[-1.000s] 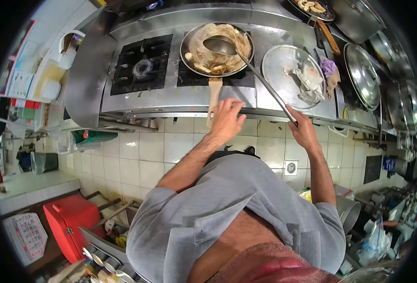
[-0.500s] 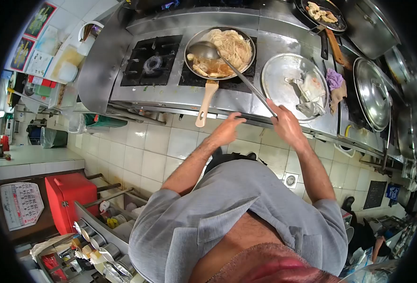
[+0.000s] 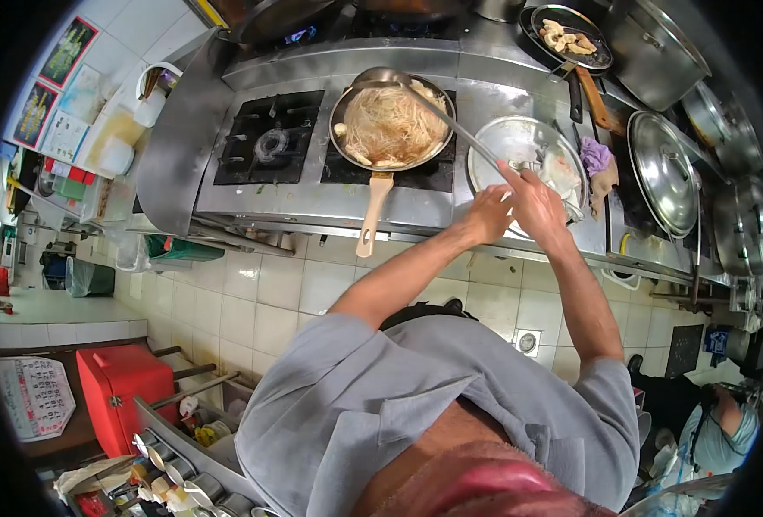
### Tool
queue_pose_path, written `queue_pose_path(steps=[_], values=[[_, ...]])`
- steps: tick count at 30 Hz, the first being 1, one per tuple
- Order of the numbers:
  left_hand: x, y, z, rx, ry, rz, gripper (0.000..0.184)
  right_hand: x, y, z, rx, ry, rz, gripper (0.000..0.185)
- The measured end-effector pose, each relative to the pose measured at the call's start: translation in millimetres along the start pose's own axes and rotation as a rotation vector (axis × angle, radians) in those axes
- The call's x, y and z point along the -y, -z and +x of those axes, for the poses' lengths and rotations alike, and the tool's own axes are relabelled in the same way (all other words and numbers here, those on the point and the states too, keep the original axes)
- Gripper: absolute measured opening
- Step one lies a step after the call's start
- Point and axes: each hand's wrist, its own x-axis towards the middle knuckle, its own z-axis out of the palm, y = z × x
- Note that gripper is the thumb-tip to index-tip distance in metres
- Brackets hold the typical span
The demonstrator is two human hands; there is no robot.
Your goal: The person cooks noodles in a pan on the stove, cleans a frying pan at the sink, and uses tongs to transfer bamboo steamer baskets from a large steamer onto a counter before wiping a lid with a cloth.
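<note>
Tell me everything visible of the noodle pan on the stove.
The noodle pan is round and shallow, metal-looking, with a pale, wood-like handle holed near its end. It sits on the dark burner, its handle jutting out past the front edge of the stove, slanting slightly left. Noodles fill most of it, with a pale lump at the left. The ladle's bowl hangs over its far rim; whether they touch is unclear. Neither left hand nor right hand touches it.

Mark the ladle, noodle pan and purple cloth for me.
Ladle [image 3: 383,77]: head view, on its metal bowl.
Noodle pan [image 3: 375,214]: head view, on its pale handle.
Purple cloth [image 3: 595,156]: head view, on the middle of its crumpled bundle.
</note>
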Motion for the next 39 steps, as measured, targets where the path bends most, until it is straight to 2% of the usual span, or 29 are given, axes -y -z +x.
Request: queue_pose_path(steps=[2,4,6,7,8,10,12,14,15,16,19,20,22,23,24,26,28,30,34,35,39], values=[[3.9,-10.9,34.2,0.064,0.115,-0.156,0.041,9.5,6.1,18.6,-0.026,-0.037,-0.117,0.057],[9.8,-22.7,58.6,0.076,0.121,-0.097,0.041,0.5,-20.5,31.6,-0.034,-0.043,-0.152,0.052],[12.7,-29.9,75.9,0.099,0.110,-0.012,0.042,-1.2,-32.3,35.7,-0.208,0.103,-0.541,0.053],[16.0,-32.7,81.2,0.114,0.103,0.033,0.043,-1.8,-26.3,33.3,-0.082,0.045,-0.436,0.055],[17.6,-37.0,86.2,0.129,0.097,0.070,0.043,-4.9,-17.1,28.7,-0.082,0.034,-0.439,0.055],[19.3,-42.9,93.9,0.155,0.084,0.142,0.044,-3.8,3.8,18.1,0.109,-0.116,-0.076,0.053],[23.5,-47.4,99.9,0.178,0.073,0.204,0.045,-10.9,-3.7,10.6,0.067,-0.109,0.008,0.054],[28.3,-53.5,109.6,0.195,0.054,0.262,0.046,-14.3,-8.4,2.3,-0.131,0.040,-0.147,0.053],[29.3,-57.2,113.2,0.200,0.037,0.288,0.046,-37.6,-28.9,9.1,-0.280,0.198,-0.180,0.054],[30.6,-58.9,119.6,0.216,0.020,0.308,0.047,-36.6,-14.9,4.4,-0.287,0.159,-0.191,0.054],[28.5,-59.7,132.5,0.264,-0.026,0.338,0.048,-21.9,24.1,-1.2,0.056,-0.126,0.087,0.051],[23.4,-59.8,132.8,0.282,-0.035,0.325,0.048,-27.4,22.0,-9.4,0.064,-0.148,0.091,0.051],[6.5,-38.1,137.0,0.215,-0.094,0.247,0.059,-35.0,16.7,-21.0,-0.050,-0.161,0.306,0.051],[7.3,-45.8,138.6,0.089,-0.076,0.173,0.062,-38.8,16.0,-26.5,-0.043,-0.160,0.310,0.051],[8.0,-47.3,141.4,0.092,-0.067,0.174,0.062,-43.5,16.0,-34.8,-0.082,-0.150,0.433,0.052],[6.7,-45.1,144.0,0.350,-0.108,0.301,0.061,-53.4,15.0,-56.0,-0.154,-0.136,0.681,0.054],[11.1,-44.3,142.4,0.399,-0.117,0.339,0.060,-62.4,13.4,-79.0,-0.182,-0.149,0.721,0.056],[22.9,-49.6,149.3,0.472,-0.097,0.296,0.056,-66.5,26.7,-103.3,-0.085,-0.336,0.821,0.052],[33.6,-52.2,146.7,0.439,-0.169,0.248,0.043,-84.1,29.3,-152.7,-0.080,-0.467,0.942,0.054],[46.2,-65.6,143.6,0.366,-0.202,0.344,0.037,-88.0,29.8,-163.3,-0.105,-0.515,0.990,0.054],[8.3,-33.5,122.8,0.423,-0.117,0.423,0.035,-102.4,40.2,-187.0,-0.122,-0.584,1.012,0.056]])
